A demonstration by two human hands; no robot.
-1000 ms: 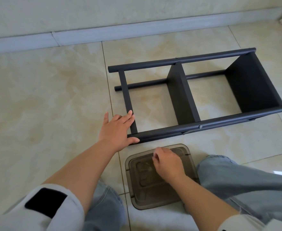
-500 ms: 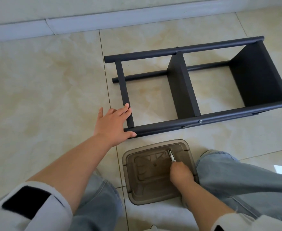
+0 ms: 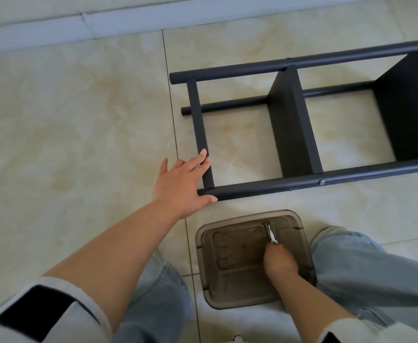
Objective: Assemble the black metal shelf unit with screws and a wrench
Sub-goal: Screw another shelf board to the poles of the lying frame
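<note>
Left hand (image 3: 182, 185) braces shelf (image 3: 294, 125) corner; floor (image 3: 66, 134) beside.

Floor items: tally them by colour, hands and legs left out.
Black: 1, the shelf
Smoky brown: 1, the tray
Silver: 1, the wrench held by the right hand
Total: 3

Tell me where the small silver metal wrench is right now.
In the head view, the small silver metal wrench lies lower right in the brown translucent plastic bin, at its far rim, just beyond the right hand and below the black shelf frame.
</note>
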